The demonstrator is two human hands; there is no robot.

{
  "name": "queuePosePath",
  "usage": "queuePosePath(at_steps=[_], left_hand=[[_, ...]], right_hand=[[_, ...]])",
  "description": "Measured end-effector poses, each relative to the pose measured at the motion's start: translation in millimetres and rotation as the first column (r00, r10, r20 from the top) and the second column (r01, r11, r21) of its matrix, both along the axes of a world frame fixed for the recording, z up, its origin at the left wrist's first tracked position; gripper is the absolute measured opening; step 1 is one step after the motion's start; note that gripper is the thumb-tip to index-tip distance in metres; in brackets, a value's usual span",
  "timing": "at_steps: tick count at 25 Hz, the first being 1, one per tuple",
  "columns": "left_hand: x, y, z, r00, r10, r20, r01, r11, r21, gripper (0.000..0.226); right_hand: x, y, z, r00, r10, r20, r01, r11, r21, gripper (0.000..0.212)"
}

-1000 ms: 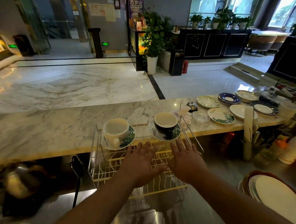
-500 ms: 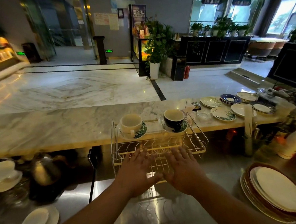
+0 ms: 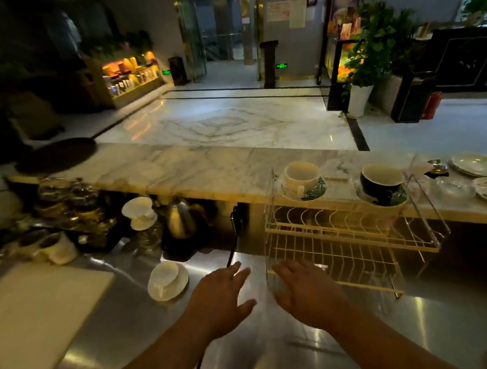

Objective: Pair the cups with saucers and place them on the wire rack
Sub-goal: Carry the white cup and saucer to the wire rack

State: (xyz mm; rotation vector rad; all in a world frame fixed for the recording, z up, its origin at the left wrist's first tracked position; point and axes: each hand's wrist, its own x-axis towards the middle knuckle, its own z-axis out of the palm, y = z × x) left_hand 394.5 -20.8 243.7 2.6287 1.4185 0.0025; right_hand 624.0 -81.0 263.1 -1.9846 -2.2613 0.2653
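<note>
A white cup (image 3: 302, 177) sits on a leaf-patterned saucer (image 3: 313, 192) at the left of the wire rack's (image 3: 341, 235) top tier. A black cup (image 3: 380, 182) on a second patterned saucer (image 3: 397, 198) sits at the right of the same tier. The rack stands on the steel counter (image 3: 276, 340), against the marble ledge (image 3: 177, 168). Another white cup on a white saucer (image 3: 168, 280) rests on the counter, left of the rack. Both hands are empty, fingers spread, palms down: the left hand (image 3: 220, 304) is over bare counter, the right hand (image 3: 304, 292) at the rack's near left corner. A kettle (image 3: 179, 217) stands under the ledge. Loose plates (image 3: 477, 165) lie on the ledge at far right.
</note>
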Motion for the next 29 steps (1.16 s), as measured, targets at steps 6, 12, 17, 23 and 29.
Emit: queuePosePath(at_steps=[6,12,17,23,29], left_hand=[[-107,8,-31,0.975,0.211,-0.069,-0.218,0.967,-0.130,0.056],[-209,43,-79,0.940,0.317,-0.129,-0.340,0.908,-0.246,0.055],[-261,83,-112,0.934,0.327,-0.146,-0.356,0.885,-0.300,0.059],[-283,146,-150,0.947,0.299,-0.119,-0.322,0.880,-0.349,0.049],[-283,204,-177,0.923,0.385,0.005,-0.342,0.825,-0.450,0.030]], right_hand=[[-77,35,-29,0.974,0.170,0.151,-0.141,0.972,-0.190,0.061],[-156,86,-68,0.961,0.260,0.093,-0.187,0.860,-0.475,0.054],[-205,122,-101,0.964,0.253,0.081,-0.170,0.823,-0.542,0.044],[-234,180,-132,0.987,0.154,0.049,-0.100,0.819,-0.564,0.042],[-237,238,-168,0.968,-0.214,-0.134,0.105,0.825,-0.556,0.024]])
